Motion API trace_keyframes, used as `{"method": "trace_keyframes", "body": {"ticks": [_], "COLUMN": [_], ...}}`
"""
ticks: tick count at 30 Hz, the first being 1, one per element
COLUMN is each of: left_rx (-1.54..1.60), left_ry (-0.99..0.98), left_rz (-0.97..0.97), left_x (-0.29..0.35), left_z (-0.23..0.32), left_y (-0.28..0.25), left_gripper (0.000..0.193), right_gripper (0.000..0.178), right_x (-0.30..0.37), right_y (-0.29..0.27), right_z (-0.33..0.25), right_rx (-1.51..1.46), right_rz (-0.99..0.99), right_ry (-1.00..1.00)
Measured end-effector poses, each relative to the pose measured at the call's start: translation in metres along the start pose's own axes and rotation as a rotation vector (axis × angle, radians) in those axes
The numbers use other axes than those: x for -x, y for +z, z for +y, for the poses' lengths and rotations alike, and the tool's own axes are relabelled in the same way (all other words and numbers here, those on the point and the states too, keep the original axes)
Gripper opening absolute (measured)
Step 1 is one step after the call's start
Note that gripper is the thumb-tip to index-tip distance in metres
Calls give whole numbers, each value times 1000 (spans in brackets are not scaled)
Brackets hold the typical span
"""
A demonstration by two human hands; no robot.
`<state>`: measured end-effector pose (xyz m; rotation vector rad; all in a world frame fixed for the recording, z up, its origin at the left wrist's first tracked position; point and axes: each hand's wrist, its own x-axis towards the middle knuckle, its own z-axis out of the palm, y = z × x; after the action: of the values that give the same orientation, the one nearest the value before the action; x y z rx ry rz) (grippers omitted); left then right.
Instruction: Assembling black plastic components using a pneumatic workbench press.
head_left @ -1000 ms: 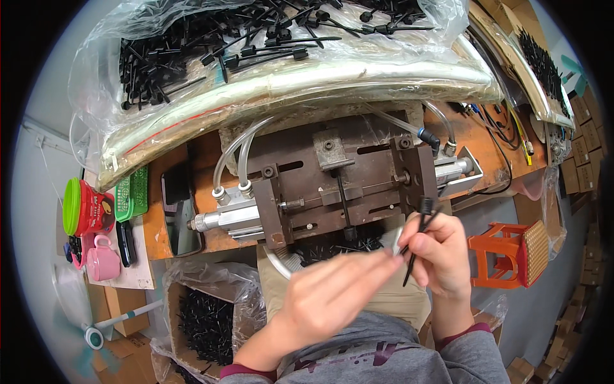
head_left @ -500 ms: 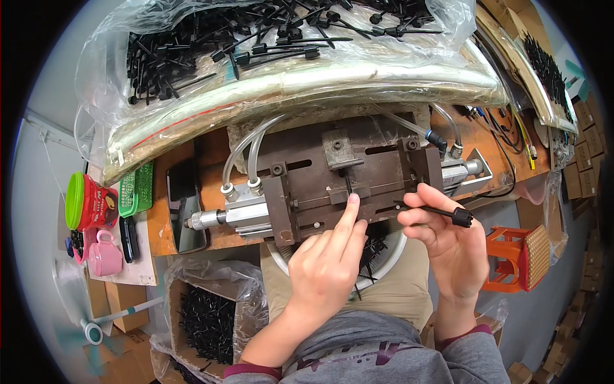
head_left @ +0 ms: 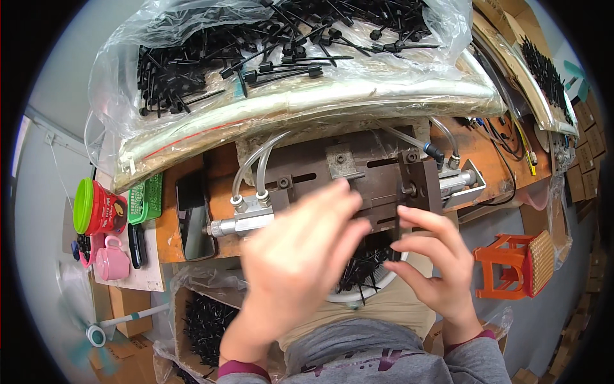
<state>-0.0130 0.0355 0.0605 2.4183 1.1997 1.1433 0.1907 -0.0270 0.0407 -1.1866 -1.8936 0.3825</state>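
A brown metal fixture [head_left: 318, 146] lies across the bench, with a silver cylinder at each end and clear air hoses. At its back, a small grey metal block [head_left: 339, 159] is bolted down. My left hand [head_left: 291, 256] is over the fixture's left part, fingertips near that block; motion smears it, and whether it holds anything is unclear. To the right, my right hand [head_left: 441, 253] pinches a thin black plastic stake [head_left: 396, 238] between thumb and fingers, upright in front of the fixture's right end. Below the hands, a white bowl [head_left: 390, 276] holds black plastic stakes [head_left: 361, 275].
A plastic-lined tray [head_left: 307, 96] heaped with black stakes stands behind the fixture. On the left are a phone [head_left: 194, 217], green basket [head_left: 146, 198], red tub [head_left: 105, 214] and pink cup [head_left: 112, 261]. A lined carton [head_left: 182, 326] stands lower left, an orange stool [head_left: 505, 265] right.
My left hand has drawn back leftward from the fixture's middle, where its index finger was pointing. My right hand has moved slightly down and left, turning the stake from sideways to upright. The view has shifted slightly.
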Motion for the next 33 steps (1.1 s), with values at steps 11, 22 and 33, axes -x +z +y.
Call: {"method": "trace_keyframes", "body": {"ticks": [11,22,33], "left_rx": [-299,183,149], "left_ry": [-64,-162,25], "left_rz": [70,110,121], "left_x": [-133,-97,-1], "left_z": [-74,-45,1], "left_y": [3,-37,-28], "left_gripper": [41,19,36], "right_gripper": [14,20,38], "right_x": [-5,-26,-237], "right_y": [41,26,26], "right_z": [10,3,36], "right_rx": [391,361,530], "right_rz": [-188,-240,45], "right_ry": [-110,-160,-396]}}
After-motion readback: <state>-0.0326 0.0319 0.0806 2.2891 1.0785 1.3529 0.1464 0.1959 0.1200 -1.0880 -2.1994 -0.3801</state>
